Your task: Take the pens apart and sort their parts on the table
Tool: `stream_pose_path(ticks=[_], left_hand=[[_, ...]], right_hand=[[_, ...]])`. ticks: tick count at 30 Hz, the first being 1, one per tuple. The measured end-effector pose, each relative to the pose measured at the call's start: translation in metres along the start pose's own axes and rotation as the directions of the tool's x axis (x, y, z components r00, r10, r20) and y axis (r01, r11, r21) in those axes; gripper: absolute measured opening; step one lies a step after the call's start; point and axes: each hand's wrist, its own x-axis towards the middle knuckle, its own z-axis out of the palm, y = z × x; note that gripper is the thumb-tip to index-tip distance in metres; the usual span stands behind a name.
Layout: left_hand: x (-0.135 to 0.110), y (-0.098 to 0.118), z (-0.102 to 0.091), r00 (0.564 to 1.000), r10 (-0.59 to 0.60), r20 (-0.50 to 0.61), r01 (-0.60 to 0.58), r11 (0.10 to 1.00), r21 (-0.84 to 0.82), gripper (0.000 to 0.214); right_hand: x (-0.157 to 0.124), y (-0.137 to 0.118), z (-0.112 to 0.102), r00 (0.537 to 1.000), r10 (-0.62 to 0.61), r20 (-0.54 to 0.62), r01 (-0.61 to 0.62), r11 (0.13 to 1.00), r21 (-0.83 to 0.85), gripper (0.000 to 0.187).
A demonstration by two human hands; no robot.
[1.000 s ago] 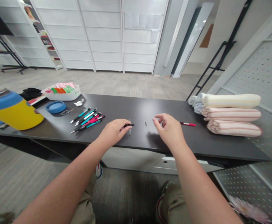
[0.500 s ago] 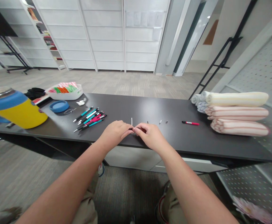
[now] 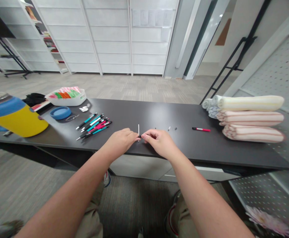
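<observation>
White cabinets (image 3: 109, 39): a tall row along the far side of the room, across the floor from me.
Dark table (image 3: 164, 114): stretched out in front of me, with both my hands over its near edge.
Rolled towels (image 3: 251, 118): stacked at the right end, pale yellow above, two pinkish ones below, bluish rolls beside them.
Jug (image 3: 22, 119): yellow and blue, leaning at the left end.
White basket (image 3: 70, 102): at the back left, filled with colourful packets.
My left hand (image 3: 121, 141): fingertips pinched on a black piece (image 3: 139, 136).
My right hand (image 3: 160, 142): thumb and fingers curled in, gripping that piece from the other side, close to the left fingertips.
Pens (image 3: 93, 127): a loose pile of teal, red, white and black ones, left of my left hand.
Blue lid (image 3: 60, 113): lying just in front of the basket, a thin loop (image 3: 72, 117) beside it.
Red pen (image 3: 201, 129): alone on the table, between my right hand and the towels, its left end black.
White stick (image 3: 138, 128): pointing away from me, crossing behind the black piece.
Black piece: held between my two hands; my fingers hide most of it.
Tiny bits: a pale bit (image 3: 169, 128) and a dark bit (image 3: 175, 128), near each other beyond my right hand.
</observation>
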Motion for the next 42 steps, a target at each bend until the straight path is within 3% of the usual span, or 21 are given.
stream_pose_path(ticks=[14,29,42], left_hand=[[-0.001,-0.001,-0.003,0.999,-0.033,0.03,0.037,0.987,-0.153,0.034],[-0.001,0.005,-0.001,0.996,-0.057,0.063,0.062,0.994,-0.089,0.028],[0.002,0.009,-0.007,0.998,0.012,0.066,-0.002,0.989,-0.151,0.023]], right_hand=[[-0.002,0.001,-0.001,0.999,0.052,0.009,-0.053,0.995,0.082,0.026],[0.0,0.006,0.004,0.999,0.05,0.002,-0.05,0.99,0.132,0.03],[-0.005,0.004,0.001,0.996,0.088,-0.001,-0.087,0.99,0.112,0.032]])
